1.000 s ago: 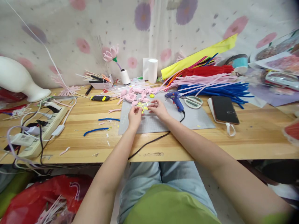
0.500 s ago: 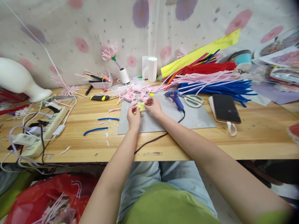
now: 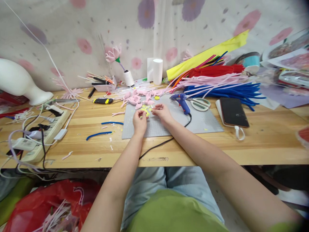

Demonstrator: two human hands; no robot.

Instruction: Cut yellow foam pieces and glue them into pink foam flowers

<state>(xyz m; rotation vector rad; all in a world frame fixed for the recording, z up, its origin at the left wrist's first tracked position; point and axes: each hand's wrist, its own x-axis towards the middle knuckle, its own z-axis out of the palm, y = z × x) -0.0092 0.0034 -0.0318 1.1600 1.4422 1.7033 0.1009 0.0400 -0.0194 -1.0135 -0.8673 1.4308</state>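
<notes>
Over the grey cutting mat (image 3: pixel 198 124), my left hand (image 3: pixel 140 122) is closed in a pinch, with a small yellow piece (image 3: pixel 147 113) showing at its fingertips. My right hand (image 3: pixel 163 113) faces it a short gap away, thumb and fingers drawn together; whatever they hold is too small to make out. Thin yellow scraps (image 3: pixel 145 107) lie just behind the fingertips. Beyond them are pink fuzzy petal shapes (image 3: pixel 134 98) and a yellow oval piece (image 3: pixel 156 98). A blue glue gun (image 3: pixel 181 102) rests on the mat to the right of my right hand.
Scissors (image 3: pixel 201 104) lie beside the glue gun, before bundles of blue pipe cleaners (image 3: pixel 222 92). A black-covered notebook (image 3: pixel 233 112) lies at right. The glue gun's black cord (image 3: pixel 154 147) runs under my right forearm. A power strip (image 3: pixel 49 137) with cables occupies the left.
My right hand has shifted down and slightly right, away from the yellow oval piece, which shows more fully. My left hand has moved slightly right. More yellow scraps are visible between the hands.
</notes>
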